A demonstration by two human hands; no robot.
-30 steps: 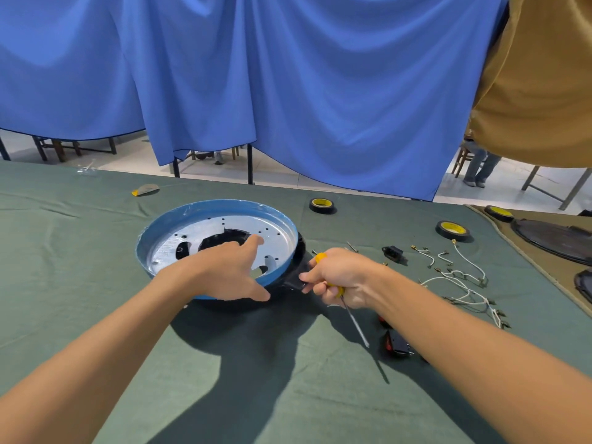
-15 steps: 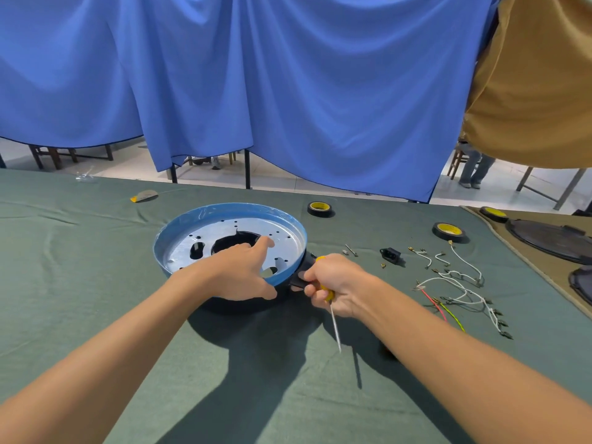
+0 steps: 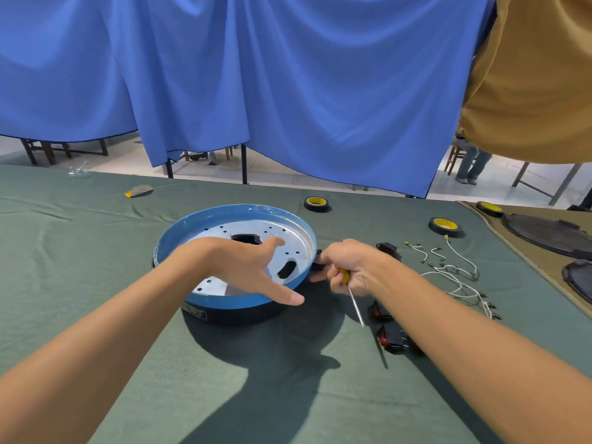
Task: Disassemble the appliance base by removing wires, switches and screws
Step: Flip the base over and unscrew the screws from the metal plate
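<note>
The round appliance base (image 3: 179, 229), blue rim over a dark body with a perforated silver plate inside, sits on the green cloth. My left hand (image 3: 243, 267) lies over its near rim, fingers inside on the plate and thumb stretched along the outside edge. My right hand (image 3: 349, 267) is at the base's right side, fingers touching a black part there. It grips a yellow-handled screwdriver (image 3: 355, 301) whose metal shaft points down toward me. Removed white wires (image 3: 455, 270) and black-and-red switches (image 3: 392, 342) lie to the right.
Black-and-yellow tape rolls (image 3: 317, 204) (image 3: 446, 226) sit behind and to the right. A small black connector (image 3: 387, 248) lies near the wires. Dark round lids (image 3: 551, 233) rest on a tan mat at far right. A blue curtain hangs beyond the table's far edge.
The base has turned under my hands, its cut-outs now sitting in different places. My left thumb has stretched further along the rim. The screwdriver shaft has swung a little in my right hand.
</note>
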